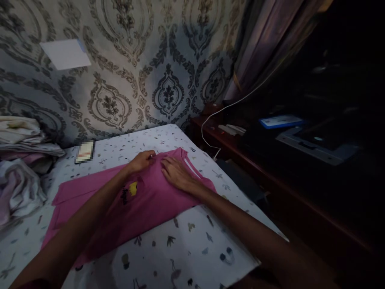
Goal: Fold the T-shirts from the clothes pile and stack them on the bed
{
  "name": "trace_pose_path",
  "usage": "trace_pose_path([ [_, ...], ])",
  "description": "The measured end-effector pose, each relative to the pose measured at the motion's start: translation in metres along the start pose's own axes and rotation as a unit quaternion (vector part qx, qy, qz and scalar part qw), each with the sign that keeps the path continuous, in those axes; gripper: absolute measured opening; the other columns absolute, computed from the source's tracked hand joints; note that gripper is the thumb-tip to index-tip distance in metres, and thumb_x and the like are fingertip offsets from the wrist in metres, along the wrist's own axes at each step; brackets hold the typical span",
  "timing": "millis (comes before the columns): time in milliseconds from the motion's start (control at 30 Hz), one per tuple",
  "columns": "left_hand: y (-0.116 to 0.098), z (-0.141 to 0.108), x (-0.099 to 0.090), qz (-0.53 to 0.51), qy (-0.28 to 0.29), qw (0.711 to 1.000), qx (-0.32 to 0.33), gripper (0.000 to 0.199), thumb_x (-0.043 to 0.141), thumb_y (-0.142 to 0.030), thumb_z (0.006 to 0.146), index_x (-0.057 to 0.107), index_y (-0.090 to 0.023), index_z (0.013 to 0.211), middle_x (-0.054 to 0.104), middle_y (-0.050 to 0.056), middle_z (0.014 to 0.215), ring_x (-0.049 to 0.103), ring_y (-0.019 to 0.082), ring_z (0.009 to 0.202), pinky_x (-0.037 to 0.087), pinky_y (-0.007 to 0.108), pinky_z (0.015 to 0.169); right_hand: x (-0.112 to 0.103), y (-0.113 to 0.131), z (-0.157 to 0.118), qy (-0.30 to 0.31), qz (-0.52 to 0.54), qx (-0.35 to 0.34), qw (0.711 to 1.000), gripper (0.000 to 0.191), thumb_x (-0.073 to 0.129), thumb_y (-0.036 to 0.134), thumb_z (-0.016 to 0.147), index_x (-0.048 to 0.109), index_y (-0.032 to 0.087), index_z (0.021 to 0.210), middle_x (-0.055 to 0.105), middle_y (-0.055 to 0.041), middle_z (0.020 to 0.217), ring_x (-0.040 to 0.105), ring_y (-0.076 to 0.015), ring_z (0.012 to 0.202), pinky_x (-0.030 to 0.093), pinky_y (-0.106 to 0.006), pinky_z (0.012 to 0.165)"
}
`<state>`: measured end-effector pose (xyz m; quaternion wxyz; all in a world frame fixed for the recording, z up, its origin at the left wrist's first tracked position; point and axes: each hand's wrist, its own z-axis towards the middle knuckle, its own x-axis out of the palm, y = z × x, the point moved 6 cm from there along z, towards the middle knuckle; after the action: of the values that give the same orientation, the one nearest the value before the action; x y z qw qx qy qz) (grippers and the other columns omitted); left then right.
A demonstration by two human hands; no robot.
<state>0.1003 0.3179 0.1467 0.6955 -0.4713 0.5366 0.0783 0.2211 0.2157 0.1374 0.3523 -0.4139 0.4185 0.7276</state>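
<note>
I see the pink shirt under my flattened, empty right grip; my left grip curls at its far edge, whether pinching cloth I cannot tell.

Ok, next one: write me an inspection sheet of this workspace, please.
Surface: white patterned cover, partly under the garment.
Job's things: pink garment, lying flat, yellow print showing.
Clutter: fabric pile at left; small pixelated object beyond the garment.
Hands: left hand at the garment's far edge, fingers curled, grip unclear; right hand spread on the garment.
Cables: white cable looping down beside the cover's right edge.
Surroundings: patterned wall with pale rectangle, curtain, dark furniture at right.
</note>
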Motion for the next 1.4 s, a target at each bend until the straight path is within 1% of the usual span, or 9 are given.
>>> trace_pose_path([
  [133,0.011,-0.007,0.006,0.035,-0.009,0.999,0.004,0.008,0.053,-0.028,0.080,0.057,-0.021,0.081,0.058,0.001,0.075,0.053,0.019,0.071,0.039,0.031,0.069,0.009,-0.019,0.009,0.001,0.011,0.041,0.999,0.025,0.043,0.020,0.099,0.066,0.016,0.110,0.065,-0.0124,0.116,0.056,-0.0251,0.110,0.041,-0.045,0.104],
  [367,0.006,-0.025,0.003,0.037,0.008,0.999,0.018,0.028,0.050,-0.026,0.085,0.064,-0.020,0.109,0.071,0.004,0.095,0.063,0.022,0.086,0.045,0.031,0.077,-0.004,-0.061,0.043,-0.021,-0.014,0.252,0.967,0.019,0.056,0.032,0.092,0.068,0.016,0.093,0.066,-0.0157,0.110,0.058,-0.0281,0.104,0.045,-0.040,0.092],
  [633,0.005,-0.035,0.005,0.108,-0.022,0.994,0.000,0.034,0.048,-0.029,0.092,0.056,-0.022,0.125,0.072,0.007,0.112,0.066,0.025,0.103,0.047,0.033,0.083,-0.003,-0.059,0.049,-0.060,-0.019,0.247,0.967,0.016,0.051,0.014,0.085,0.064,0.021,0.088,0.070,-0.0050,0.088,0.060,-0.0219,0.087,0.043,-0.033,0.080],
  [733,0.011,-0.038,0.005,0.166,-0.025,0.985,-0.031,0.031,0.046,-0.034,0.095,0.055,-0.021,0.122,0.072,0.010,0.109,0.067,0.027,0.099,0.048,0.034,0.079,-0.004,-0.055,0.044,-0.069,-0.031,0.237,0.969,0.019,0.052,0.013,0.086,0.065,0.020,0.097,0.070,-0.0096,0.101,0.059,-0.0261,0.098,0.044,-0.038,0.085],
  [833,0.015,-0.045,0.001,0.184,-0.013,0.982,-0.051,0.029,0.043,-0.037,0.098,0.054,-0.021,0.120,0.073,0.010,0.105,0.068,0.027,0.094,0.047,0.034,0.075,-0.002,-0.040,0.038,-0.070,-0.035,0.130,0.988,0.022,0.051,0.017,0.092,0.065,0.018,0.109,0.067,-0.0133,0.114,0.057,-0.0279,0.109,0.044,-0.042,0.096],
  [933,0.019,-0.057,-0.006,0.195,-0.001,0.977,-0.091,0.028,0.042,-0.034,0.099,0.053,-0.021,0.121,0.073,0.009,0.103,0.068,0.026,0.093,0.048,0.033,0.074,0.005,-0.026,0.024,-0.026,-0.028,0.012,0.999,0.026,0.046,0.022,0.098,0.065,0.014,0.113,0.067,-0.0154,0.118,0.058,-0.0276,0.112,0.042,-0.045,0.104],
  [1100,0.000,-0.086,-0.013,0.276,-0.061,0.955,-0.096,0.032,0.042,-0.025,0.098,0.055,-0.016,0.125,0.067,0.016,0.115,0.065,0.031,0.105,0.052,0.041,0.085,-0.007,-0.031,-0.011,-0.030,0.002,0.021,0.999,0.034,0.039,0.027,0.102,0.064,0.014,0.121,0.066,-0.0156,0.128,0.058,-0.0272,0.121,0.044,-0.047,0.108],
  [1267,-0.044,-0.129,0.033,0.176,-0.040,0.979,0.098,0.054,0.041,-0.046,0.102,0.039,-0.024,0.151,0.047,0.013,0.154,0.049,0.028,0.136,0.044,0.046,0.112,-0.019,-0.040,-0.077,-0.031,-0.036,0.027,0.998,0.047,0.037,0.039,0.104,0.054,0.016,0.141,0.052,-0.0169,0.149,0.045,-0.0292,0.141,0.038,-0.052,0.115],
  [1400,-0.043,-0.150,0.065,0.186,0.003,0.972,0.144,0.059,0.034,-0.054,0.103,0.038,-0.023,0.153,0.042,0.012,0.159,0.036,0.027,0.148,0.025,0.051,0.124,-0.030,-0.061,-0.125,-0.022,-0.053,0.076,0.995,0.046,0.034,0.036,0.104,0.055,0.018,0.141,0.051,-0.0156,0.151,0.044,-0.0279,0.143,0.035,-0.053,0.117],
])
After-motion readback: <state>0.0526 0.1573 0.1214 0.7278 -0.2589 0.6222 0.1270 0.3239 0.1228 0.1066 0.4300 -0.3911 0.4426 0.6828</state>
